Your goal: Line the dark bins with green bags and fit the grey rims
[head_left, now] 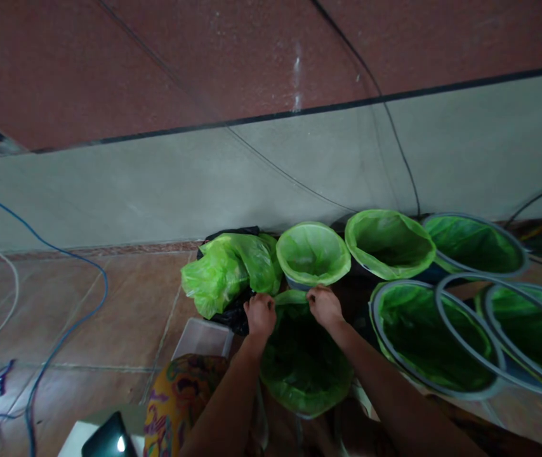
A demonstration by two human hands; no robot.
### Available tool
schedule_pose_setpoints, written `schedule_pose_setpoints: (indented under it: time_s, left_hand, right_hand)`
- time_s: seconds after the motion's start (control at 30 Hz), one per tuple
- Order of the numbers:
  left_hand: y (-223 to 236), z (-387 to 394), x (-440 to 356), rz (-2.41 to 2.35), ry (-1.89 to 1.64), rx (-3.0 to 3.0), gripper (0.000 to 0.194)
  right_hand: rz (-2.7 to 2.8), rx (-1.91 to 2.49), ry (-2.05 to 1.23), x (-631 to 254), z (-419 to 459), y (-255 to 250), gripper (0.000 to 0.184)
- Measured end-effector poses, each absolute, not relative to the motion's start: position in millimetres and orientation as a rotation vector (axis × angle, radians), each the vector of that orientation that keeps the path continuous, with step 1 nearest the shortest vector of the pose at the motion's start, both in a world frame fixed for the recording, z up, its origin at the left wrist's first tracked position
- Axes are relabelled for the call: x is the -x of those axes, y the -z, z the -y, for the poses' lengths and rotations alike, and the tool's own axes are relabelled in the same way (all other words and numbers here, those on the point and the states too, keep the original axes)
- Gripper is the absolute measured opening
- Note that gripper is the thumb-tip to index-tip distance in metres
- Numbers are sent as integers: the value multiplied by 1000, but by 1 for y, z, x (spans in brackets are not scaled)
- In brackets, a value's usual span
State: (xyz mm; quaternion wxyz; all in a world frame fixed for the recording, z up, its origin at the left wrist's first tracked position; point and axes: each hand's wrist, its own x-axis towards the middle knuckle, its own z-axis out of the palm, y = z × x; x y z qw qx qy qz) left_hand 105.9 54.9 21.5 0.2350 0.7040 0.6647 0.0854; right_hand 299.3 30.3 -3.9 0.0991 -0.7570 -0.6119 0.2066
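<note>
Both my hands grip the far rim of a green plastic liner bag (302,362) that sits in a bin right in front of me. My left hand (260,314) is closed on the bag's edge at the left. My right hand (325,306) pinches the same edge a little to the right. Just beyond my hands stands another small bin lined in light green (313,254).
Several more green-lined bins (389,244) stand to the right, some with grey ring rims (447,343). A heap of loose green bags (228,270) lies left on black plastic. A clear lid (203,337), a blue cable (68,317) and a grey wall (157,184) are nearby.
</note>
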Motion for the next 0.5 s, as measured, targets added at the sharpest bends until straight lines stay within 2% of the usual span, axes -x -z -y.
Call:
schedule_pose_setpoints:
  time_s: [0.13, 0.27, 0.37, 0.5]
  left_hand:
    - [-30, -41, -102, -1831, -103, -2119, 21]
    - [-40, -52, -111, -1876, -221, -2079, 18]
    - [-39, -69, -125, -1688, -295, -2161, 24]
    - [-23, -84, -139, -1415, -130, -2248, 27]
  right_hand:
    - [1850, 2233, -661, -297, -32, -10, 26]
    - [1660, 2174, -607, -300, -32, -20, 23]
    - [1557, 2185, -535, -302, -33, -17, 26]
    - [1599, 2234, -616, -304, -34, -3, 28]
